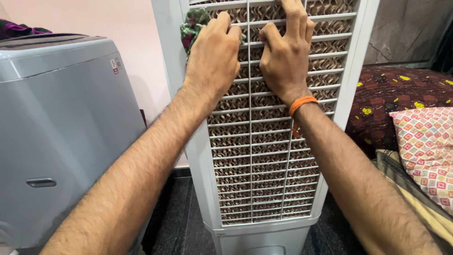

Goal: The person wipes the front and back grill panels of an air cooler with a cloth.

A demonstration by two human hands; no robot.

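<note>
**Two hands on a cooler grille**

Two bare forearms reach up from the bottom of the view. Low on the left stands a grey washer (61, 137), smooth and boxy, with a recessed handle. On the right lie a patterned pillow (427, 151) in pink and orange diamonds and a dark red bedspread (401, 94) with yellow specks.

Between them rises a tall white cooler (264, 141). Its grille (264, 156) is thin plastic slats over brown honeycomb padding.

Higher up, the left hand (212, 59) presses a crumpled green and pink cloth (193, 26) against the grille's left edge, fingers curled around it, seemingly to wipe the slats. The right hand (283, 56), an orange thread at its wrist, lies just beside it, fingers bent and hooked on the slats, likely to steady the cooler; it holds nothing.
</note>
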